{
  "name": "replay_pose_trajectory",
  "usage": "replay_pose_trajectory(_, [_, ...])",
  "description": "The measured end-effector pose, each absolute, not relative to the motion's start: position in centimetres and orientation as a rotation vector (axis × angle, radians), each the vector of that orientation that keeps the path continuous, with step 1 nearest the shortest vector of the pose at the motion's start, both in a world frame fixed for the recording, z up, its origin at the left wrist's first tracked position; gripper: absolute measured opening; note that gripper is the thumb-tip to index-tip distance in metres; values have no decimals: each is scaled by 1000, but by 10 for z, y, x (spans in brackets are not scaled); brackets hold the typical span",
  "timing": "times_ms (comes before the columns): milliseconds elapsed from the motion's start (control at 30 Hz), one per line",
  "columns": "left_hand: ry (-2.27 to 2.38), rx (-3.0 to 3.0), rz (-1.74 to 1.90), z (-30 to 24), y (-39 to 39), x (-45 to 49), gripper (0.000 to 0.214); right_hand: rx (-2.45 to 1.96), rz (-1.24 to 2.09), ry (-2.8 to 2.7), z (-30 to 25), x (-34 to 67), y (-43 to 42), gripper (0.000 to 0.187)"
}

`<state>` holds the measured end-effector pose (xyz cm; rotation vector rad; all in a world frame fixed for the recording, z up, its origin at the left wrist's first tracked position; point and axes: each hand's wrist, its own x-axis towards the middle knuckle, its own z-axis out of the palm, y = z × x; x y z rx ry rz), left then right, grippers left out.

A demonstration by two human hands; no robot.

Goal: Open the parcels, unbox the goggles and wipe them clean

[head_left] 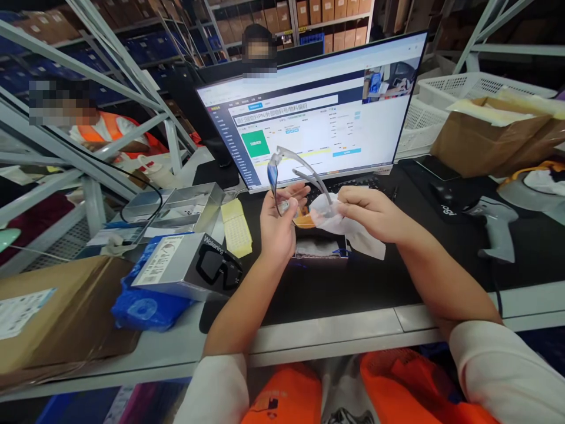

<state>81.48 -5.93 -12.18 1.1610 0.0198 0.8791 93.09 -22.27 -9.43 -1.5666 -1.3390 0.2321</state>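
Note:
A pair of sunglasses [309, 167] with grey temples and a bluish lens is held up in front of the monitor. My left hand [280, 227] is closed on one side of the frame, near the lens edge. My right hand [368, 212] pinches a thin white wrapper [367, 240], cloth or soft plastic, around the end of one temple. Behind the hands shows an orange piece [303, 219]; whether it belongs to the glasses I cannot tell. Below lies an open box [320, 248] with grey fabric inside.
A monitor [304, 126] stands behind the hands. To the left are a sunglasses box [185, 265], yellow label sheets [236, 228], a blue plastic bag [148, 307] and a carton [57, 318]. A barcode scanner [494, 227] and paper bag [494, 135] are right. Two people sit beyond.

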Motion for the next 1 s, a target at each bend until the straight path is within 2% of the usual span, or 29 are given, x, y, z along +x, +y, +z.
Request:
replay_pose_trajectory(167, [53,979,641,-122,-60,816,41,-1510,230,-1233,-98,930,-218,36])
replay_pose_trajectory(300, [73,991,601,-122,-54,816,36,-1515,341,-1237,-97,930,-219,42])
replay_pose_trajectory(400, [47,1083,731,-120,-52,814,34,-1570,386,-1222,-97,930,-219,43])
replay_pose_trajectory(533, [-30,1173,950,-116,-55,809,35,-1608,364,-1161,-101,932,-215,35])
replay_pose_trajectory(767, [-178,1269,851,-126,-46,815,39,-1483,409,-1174,-107,931,-209,35])
replay_pose_trajectory(900, [-188,1521,1151,-132,-42,813,41,-1522,362,-1149,-107,926,-212,37])
replay_pose_trajectory(1000, [-269,1672,1289,-133,-46,810,34,-1436,392,-1158,-108,923,-211,37])
